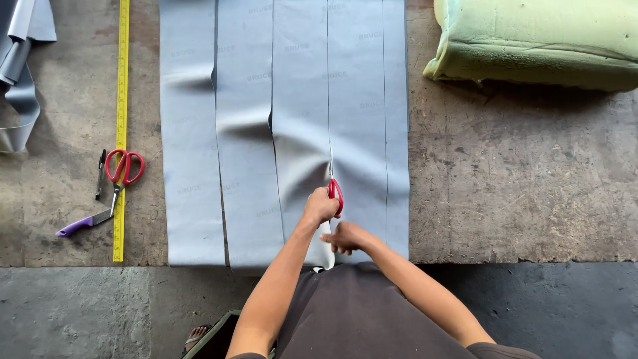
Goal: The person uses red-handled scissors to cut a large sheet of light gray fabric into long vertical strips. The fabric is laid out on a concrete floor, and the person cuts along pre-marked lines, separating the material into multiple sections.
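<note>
worn, stained wooden worktable (518, 179), concrete floor below. grey fabric sheet (359, 100) lies flat mid-table, slit into long strips, top edge cut off by frame. left hand (320, 206) clamped on red-handled scissors (335, 187), blades thin, hard to make out. right hand (345, 236) presses fabric just beside, fingers partly hidden. spare scissors (123, 169), purple-handled knife (83, 223), yellow ruler (121, 126) lie left; green foam block (538, 40) top right.

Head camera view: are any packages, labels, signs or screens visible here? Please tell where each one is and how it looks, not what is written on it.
No packages, signs or screens.
Grey sheet: flat on the table centre, cut into long strips, with a faint repeated pale printed mark all over.
Yellow measuring tape: straight along the table's left side, with fine dark markings.
Left hand works red-handled scissors in the sheet; right hand rests on it.
</note>
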